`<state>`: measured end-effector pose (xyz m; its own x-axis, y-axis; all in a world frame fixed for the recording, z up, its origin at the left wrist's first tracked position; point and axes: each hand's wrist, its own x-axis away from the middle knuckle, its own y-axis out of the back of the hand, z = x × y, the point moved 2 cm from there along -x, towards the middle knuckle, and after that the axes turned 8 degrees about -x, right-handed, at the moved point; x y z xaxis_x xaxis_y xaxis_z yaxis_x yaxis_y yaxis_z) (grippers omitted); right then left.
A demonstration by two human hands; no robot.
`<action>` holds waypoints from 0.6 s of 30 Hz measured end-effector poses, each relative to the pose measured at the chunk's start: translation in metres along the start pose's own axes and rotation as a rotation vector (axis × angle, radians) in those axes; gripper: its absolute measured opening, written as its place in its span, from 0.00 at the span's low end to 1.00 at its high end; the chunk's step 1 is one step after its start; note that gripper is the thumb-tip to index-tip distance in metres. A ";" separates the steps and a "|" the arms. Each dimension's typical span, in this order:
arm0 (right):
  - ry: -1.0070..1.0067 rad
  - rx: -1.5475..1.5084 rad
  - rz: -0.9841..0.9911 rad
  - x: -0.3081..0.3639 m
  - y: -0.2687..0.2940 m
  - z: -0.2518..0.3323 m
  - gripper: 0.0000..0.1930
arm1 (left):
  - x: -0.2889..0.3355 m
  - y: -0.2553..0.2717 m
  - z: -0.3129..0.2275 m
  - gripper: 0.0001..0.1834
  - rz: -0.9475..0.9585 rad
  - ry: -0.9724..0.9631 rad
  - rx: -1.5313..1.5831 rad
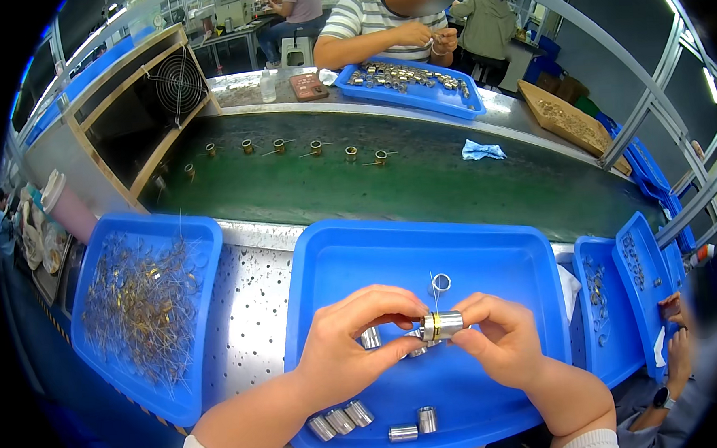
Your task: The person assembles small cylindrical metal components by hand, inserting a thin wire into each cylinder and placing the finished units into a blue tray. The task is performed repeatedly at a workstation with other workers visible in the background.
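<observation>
Between my two hands is a silver metal cylinder [442, 325] with a yellow band and a thin wire rising from near its left end. My left hand [344, 338] pinches its left end with thumb and fingers. At the other end, the fingertips of my right hand [501, 338] are closed on the cylinder. Both hands are over a large blue tray [498, 411]. Inside the tray, an upright hollow cylinder [441, 284] stands behind my hands. Several more silver cylinders [358, 413] lie near the front edge, and others are partly hidden beneath my hands.
At left, a blue tray [205, 232] holds tangled wire-legged parts [144, 308]. Beyond runs a green conveyor belt [292, 187] carrying several small wired rings [316, 148] and a crumpled blue-white cloth [483, 150]. A co-worker [373, 28] sits opposite. Another person's hands [678, 345] are near the right-hand trays [617, 356].
</observation>
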<state>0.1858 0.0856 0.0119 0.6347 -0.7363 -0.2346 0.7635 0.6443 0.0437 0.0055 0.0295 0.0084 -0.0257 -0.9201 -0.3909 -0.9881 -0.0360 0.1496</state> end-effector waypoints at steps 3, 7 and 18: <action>0.018 0.022 -0.002 0.000 -0.001 0.001 0.05 | 0.002 0.000 0.002 0.21 0.008 0.108 0.117; 0.068 0.079 -0.009 0.000 -0.001 0.004 0.05 | 0.002 -0.001 0.000 0.20 0.062 0.315 0.302; 0.082 0.079 -0.064 0.002 -0.003 0.008 0.05 | 0.003 -0.004 0.002 0.17 0.167 0.417 0.440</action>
<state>0.1862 0.0806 0.0188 0.5751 -0.7537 -0.3181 0.8111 0.5760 0.1016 0.0087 0.0275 0.0046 -0.2114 -0.9774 0.0062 -0.9482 0.2035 -0.2440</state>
